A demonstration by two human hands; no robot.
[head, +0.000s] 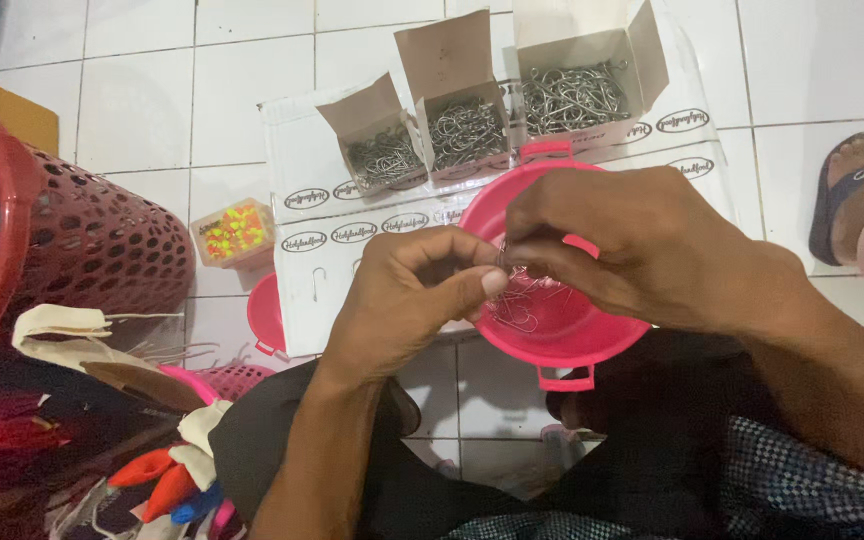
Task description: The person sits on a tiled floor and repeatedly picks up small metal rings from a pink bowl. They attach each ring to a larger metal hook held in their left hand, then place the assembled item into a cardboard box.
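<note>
1. Red perforated basket (82,240), left edge of the tiled floor, cut off by the frame; its contents are hidden.
2. Three open cardboard boxes (467,125) on a white sheet, each well stocked with metal hooks.
3. Left hand (407,300), fingers closed, pinching a thin hook (505,262) over the pink bowl (552,330).
4. Right hand (642,240), fingertips closed on the same hook; the exact grip is unclear.
5. The bowl holds only a few hooks, so sorting appears early.

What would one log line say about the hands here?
left hand: pinching a small metal hook | right hand: fingers on same hook | below: pink bowl of hooks | behind: three open boxes of hooks
</note>
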